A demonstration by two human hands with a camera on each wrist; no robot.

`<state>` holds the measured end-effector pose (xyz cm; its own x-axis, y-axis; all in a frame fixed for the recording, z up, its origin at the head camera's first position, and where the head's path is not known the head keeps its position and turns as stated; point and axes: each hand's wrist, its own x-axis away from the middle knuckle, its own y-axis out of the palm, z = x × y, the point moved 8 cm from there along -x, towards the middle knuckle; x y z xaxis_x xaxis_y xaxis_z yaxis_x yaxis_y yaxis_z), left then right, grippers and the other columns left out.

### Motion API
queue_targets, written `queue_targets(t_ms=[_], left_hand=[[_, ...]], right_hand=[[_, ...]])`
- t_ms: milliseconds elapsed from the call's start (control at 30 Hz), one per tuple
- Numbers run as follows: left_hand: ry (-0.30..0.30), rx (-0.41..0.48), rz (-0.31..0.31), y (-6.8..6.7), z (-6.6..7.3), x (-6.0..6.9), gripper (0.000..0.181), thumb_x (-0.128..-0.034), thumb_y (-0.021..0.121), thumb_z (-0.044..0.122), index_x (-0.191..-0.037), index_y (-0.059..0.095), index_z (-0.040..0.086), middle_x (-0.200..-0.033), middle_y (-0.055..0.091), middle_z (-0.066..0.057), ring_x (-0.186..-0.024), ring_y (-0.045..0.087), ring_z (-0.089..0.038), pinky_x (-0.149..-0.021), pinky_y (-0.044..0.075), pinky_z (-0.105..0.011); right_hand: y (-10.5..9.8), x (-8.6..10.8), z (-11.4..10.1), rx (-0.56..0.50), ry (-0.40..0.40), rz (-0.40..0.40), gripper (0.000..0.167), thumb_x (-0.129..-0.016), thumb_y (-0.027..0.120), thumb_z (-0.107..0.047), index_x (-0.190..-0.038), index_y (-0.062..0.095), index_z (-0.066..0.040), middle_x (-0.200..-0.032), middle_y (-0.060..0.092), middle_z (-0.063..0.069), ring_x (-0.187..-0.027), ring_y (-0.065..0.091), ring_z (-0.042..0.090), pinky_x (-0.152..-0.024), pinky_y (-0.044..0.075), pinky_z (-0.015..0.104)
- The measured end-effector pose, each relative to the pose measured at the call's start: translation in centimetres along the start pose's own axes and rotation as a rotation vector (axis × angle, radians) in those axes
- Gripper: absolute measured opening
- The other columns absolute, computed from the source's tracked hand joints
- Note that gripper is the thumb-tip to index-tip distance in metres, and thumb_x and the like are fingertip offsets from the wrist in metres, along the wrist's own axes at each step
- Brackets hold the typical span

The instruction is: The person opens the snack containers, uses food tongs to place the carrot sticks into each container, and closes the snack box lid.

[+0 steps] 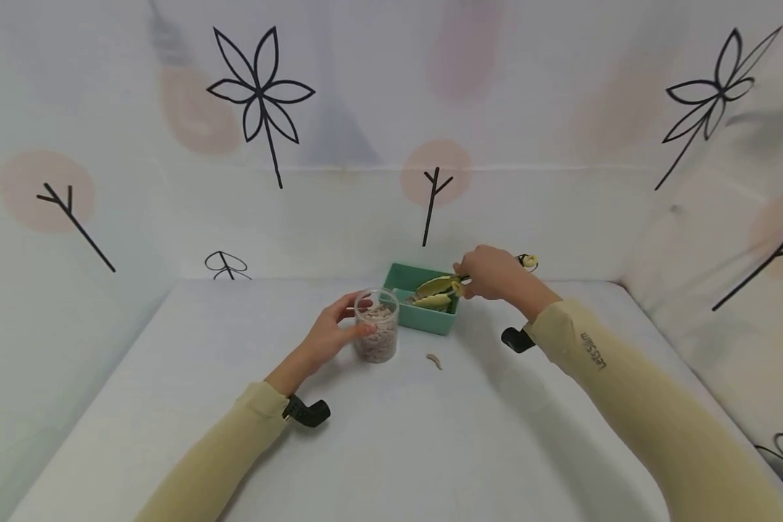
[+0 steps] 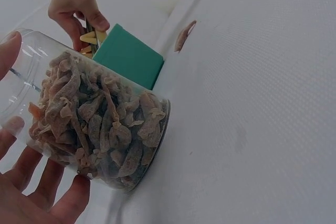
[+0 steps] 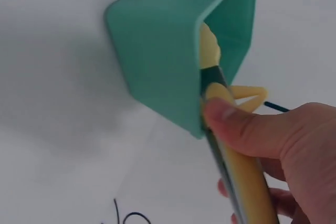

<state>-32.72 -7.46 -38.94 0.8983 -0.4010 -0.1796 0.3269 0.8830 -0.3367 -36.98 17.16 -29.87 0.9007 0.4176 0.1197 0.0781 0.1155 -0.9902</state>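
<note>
My left hand (image 1: pixel 326 335) grips a clear round jar (image 1: pixel 377 341), its fingers and thumb spread around the sides. Dried brownish pieces (image 2: pixel 100 119) fill much of the jar, which stands on the table without a visible lid. To its right my right hand (image 1: pixel 492 274) holds a pair of yellow tongs (image 3: pixel 244 182), thumb pressed along one arm. The tong heads reach inside a green rectangular box (image 1: pixel 424 320). Whether anything is between them cannot be made out clearly; the box wall hides part of them in the right wrist view.
One loose dried piece (image 1: pixel 434 361) lies on the white table (image 1: pixel 391 435), in front of the box. Behind the table rises a pale cloth backdrop (image 1: pixel 535 210) with drawn plants, and it continues along both sides.
</note>
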Motion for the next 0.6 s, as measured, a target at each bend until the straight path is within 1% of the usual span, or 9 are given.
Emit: queue_targets(t_ms=[33,133,233,267,400,467,533,600], left_hand=[[-0.001,0.000,-0.001,0.1,0.0,0.0,0.067,-0.0911,0.073,0.025,-0.150,0.044,0.012,-0.142,0.054,-0.007,-0.130,0.046,-0.031,-0.101,0.040,-0.057],[0.000,0.006,-0.004,0.1,0.0,0.0,0.067,-0.0912,0.073,0.025,-0.150,0.043,0.013,-0.143,0.054,-0.007,-0.130,0.045,-0.032,-0.101,0.039,-0.057],[-0.003,0.014,-0.005,0.1,-0.3,0.1,0.067,-0.0910,0.074,0.026,-0.150,0.044,0.014,-0.142,0.054,-0.006,-0.130,0.045,-0.031,-0.102,0.038,-0.058],[-0.002,0.017,-0.006,0.1,-0.3,0.1,0.067,-0.0908,0.074,0.027,-0.150,0.044,0.015,-0.142,0.054,-0.006,-0.130,0.045,-0.031,-0.103,0.038,-0.058],[0.004,0.012,-0.011,0.1,-0.3,0.1,0.067,-0.0910,0.074,0.027,-0.150,0.044,0.016,-0.143,0.054,-0.007,-0.130,0.046,-0.031,-0.103,0.037,-0.059],[0.001,0.013,-0.011,0.1,-0.2,0.0,0.066,-0.0911,0.074,0.026,-0.149,0.044,0.016,-0.143,0.054,-0.007,-0.130,0.046,-0.031,-0.103,0.037,-0.058],[-0.005,0.013,-0.010,0.1,-0.2,0.0,0.066,-0.0911,0.074,0.026,-0.149,0.044,0.016,-0.142,0.054,-0.007,-0.129,0.046,-0.030,-0.102,0.038,-0.058],[-0.007,0.011,-0.011,0.1,-0.1,0.0,0.066,-0.0912,0.074,0.025,-0.149,0.044,0.015,-0.142,0.054,-0.006,-0.130,0.045,-0.030,-0.102,0.038,-0.058]], right_hand=[[0.1,0.0,0.1,-0.010,-0.006,0.028,0.049,-0.085,0.082,-0.021,-0.129,0.068,-0.006,-0.119,0.069,0.012,-0.101,0.060,0.030,-0.079,0.053,0.041],[0.2,0.1,0.3,-0.037,-0.027,0.109,0.034,-0.087,0.079,-0.017,-0.119,0.074,-0.008,-0.101,0.073,0.006,-0.089,0.059,0.025,-0.067,0.051,0.036],[0.5,0.0,0.4,-0.051,-0.036,0.161,0.025,-0.090,0.075,-0.016,-0.114,0.077,-0.009,-0.082,0.070,-0.001,-0.082,0.056,0.023,-0.060,0.047,0.033],[0.6,0.0,0.6,-0.053,-0.029,0.168,0.024,-0.091,0.075,-0.017,-0.114,0.077,-0.011,-0.080,0.068,-0.003,-0.082,0.055,0.023,-0.060,0.046,0.033],[1.0,-0.1,1.2,-0.064,-0.006,0.178,0.031,-0.089,0.076,-0.020,-0.119,0.075,-0.012,-0.080,0.066,-0.004,-0.082,0.053,0.021,-0.058,0.045,0.033],[0.8,0.0,1.5,-0.074,0.001,0.180,0.039,-0.087,0.079,-0.019,-0.124,0.072,-0.012,-0.084,0.068,-0.001,-0.081,0.053,0.021,-0.057,0.044,0.032],[0.5,0.2,1.8,-0.105,0.003,0.188,0.045,-0.085,0.081,-0.018,-0.128,0.069,-0.011,-0.088,0.071,0.001,-0.080,0.053,0.021,-0.056,0.044,0.032],[0.1,0.5,2.0,-0.139,0.004,0.199,0.048,-0.085,0.081,-0.019,-0.130,0.066,-0.009,-0.092,0.073,0.004,-0.079,0.054,0.022,-0.057,0.044,0.032]])
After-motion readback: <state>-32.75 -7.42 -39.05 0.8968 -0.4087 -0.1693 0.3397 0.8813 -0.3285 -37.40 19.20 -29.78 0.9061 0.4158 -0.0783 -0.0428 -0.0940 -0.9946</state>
